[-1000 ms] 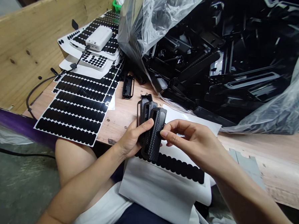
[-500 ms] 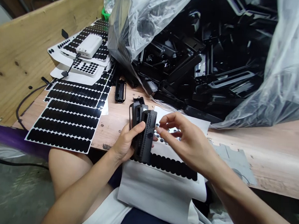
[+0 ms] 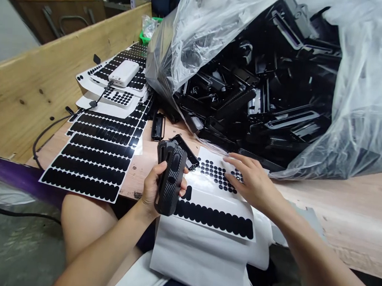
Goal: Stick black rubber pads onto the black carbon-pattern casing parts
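Observation:
My left hand (image 3: 156, 188) grips a small stack of black, carbon-textured plastic housings (image 3: 171, 180), held upright over the table edge. My right hand (image 3: 251, 182) lies flat with fingers spread on a white sheet of small round black stickers (image 3: 216, 172), fingertips on the dots. Just below lies a white sheet with a row of black oval stickers (image 3: 215, 217), hanging over the edge onto my lap.
A big clear plastic bag (image 3: 356, 104) full of black plastic parts (image 3: 260, 95) fills the back right. Sheets of black oval stickers (image 3: 94, 159) cover the left of the wooden table (image 3: 351, 202), with a white power bank (image 3: 126, 72) and cable. One loose black housing (image 3: 157, 126) lies nearby.
My right hand left the housing stack and moved right and down onto the round-sticker sheet. My left hand lowered the stack slightly. The camera view tilted upward.

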Demonstrator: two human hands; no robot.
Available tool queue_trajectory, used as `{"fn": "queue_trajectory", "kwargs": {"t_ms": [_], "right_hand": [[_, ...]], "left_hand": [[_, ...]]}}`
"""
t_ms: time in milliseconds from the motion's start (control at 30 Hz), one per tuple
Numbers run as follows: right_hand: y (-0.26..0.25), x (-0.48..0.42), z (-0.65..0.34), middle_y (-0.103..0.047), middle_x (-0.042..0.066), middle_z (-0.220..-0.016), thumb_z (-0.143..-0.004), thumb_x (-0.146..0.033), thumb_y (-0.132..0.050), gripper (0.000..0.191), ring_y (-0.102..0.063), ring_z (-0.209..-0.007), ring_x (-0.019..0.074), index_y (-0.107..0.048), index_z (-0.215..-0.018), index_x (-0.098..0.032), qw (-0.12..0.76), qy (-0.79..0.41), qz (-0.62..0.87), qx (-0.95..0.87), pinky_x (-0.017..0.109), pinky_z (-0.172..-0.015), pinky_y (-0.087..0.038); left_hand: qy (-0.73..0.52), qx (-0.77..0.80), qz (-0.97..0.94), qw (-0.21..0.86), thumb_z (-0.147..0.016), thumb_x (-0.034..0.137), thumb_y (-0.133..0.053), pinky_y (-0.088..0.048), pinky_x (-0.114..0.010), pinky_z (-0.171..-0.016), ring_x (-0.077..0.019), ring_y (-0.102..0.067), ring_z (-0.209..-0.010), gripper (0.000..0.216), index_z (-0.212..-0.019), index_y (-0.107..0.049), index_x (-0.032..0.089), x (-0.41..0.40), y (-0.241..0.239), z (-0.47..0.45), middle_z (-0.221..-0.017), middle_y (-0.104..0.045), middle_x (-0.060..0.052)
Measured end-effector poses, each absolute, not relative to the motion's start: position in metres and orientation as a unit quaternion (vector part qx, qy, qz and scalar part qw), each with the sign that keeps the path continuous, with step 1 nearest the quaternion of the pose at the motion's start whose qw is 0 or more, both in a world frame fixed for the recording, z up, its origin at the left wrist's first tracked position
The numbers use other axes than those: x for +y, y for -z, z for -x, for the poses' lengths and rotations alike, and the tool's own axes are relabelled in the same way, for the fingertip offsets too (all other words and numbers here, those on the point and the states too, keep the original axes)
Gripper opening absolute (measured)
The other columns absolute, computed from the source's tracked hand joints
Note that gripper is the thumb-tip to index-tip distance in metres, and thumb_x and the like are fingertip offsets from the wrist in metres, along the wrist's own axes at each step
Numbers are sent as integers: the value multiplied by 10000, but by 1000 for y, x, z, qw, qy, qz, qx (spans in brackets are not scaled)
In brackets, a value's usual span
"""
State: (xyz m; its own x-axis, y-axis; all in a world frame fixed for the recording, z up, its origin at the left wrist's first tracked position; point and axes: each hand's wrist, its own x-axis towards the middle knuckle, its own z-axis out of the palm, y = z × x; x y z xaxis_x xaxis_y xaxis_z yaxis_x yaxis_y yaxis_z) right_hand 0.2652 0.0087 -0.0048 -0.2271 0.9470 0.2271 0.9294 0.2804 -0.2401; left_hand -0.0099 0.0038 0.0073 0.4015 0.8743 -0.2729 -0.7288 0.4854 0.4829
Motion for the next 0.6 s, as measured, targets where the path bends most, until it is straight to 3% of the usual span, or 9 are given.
{"fn": "queue_trajectory", "kwargs": {"t_ms": [167, 267, 333, 467, 600], "right_hand": [[-26, 46, -189, -718, 171, -1324, -984, -462, -603, 430, -646, -1225, 388, -690, -1319, -208, 204, -95, 528, -819, 573, -1040, -517], [-36, 55, -162, -746, 184, -1251, -961, -353, -605, 335, -672, -1148, 381, -728, -1215, -172, 181, -109, 512, -833, 537, -984, -530], [-40, 47, -160, -777, 165, -1091, -969, -321, -577, 244, -705, -1008, 350, -760, -1052, -184, 182, -113, 544, -811, 487, -882, -541], [-41, 7, -173, -757, 72, -789, -981, -455, -604, 300, -666, -672, 244, -763, -858, -232, 154, -209, 594, -762, 366, -614, -463], [-30, -24, -180, -752, 64, -828, -976, -372, -643, 204, -683, -736, 234, -757, -863, -246, 174, -252, 533, -789, 352, -655, -488]], "left_hand": [[-486, 256, -152, 822, -828, 496, -723, -533, -242, -553, -150, -649, -640, 404, -937, -735, 107, 4, -5, 8, -861, -715, -91], [-493, 244, -139, 823, -852, 474, -705, -546, -236, -590, -140, -655, -668, 394, -953, -736, 95, 4, -6, 6, -888, -713, -85], [-489, 235, -126, 830, -879, 462, -671, -538, -226, -580, -132, -650, -660, 389, -948, -737, 85, 5, -7, 6, -870, -705, -83], [-462, 231, -108, 849, -935, 482, -607, -527, -228, -570, -136, -629, -615, 409, -906, -728, 92, 8, -4, 7, -753, -681, -80], [-443, 214, -119, 862, -955, 505, -627, -541, -236, -583, -147, -657, -628, 408, -938, -727, 109, 9, 1, 7, -802, -722, -97]]}}
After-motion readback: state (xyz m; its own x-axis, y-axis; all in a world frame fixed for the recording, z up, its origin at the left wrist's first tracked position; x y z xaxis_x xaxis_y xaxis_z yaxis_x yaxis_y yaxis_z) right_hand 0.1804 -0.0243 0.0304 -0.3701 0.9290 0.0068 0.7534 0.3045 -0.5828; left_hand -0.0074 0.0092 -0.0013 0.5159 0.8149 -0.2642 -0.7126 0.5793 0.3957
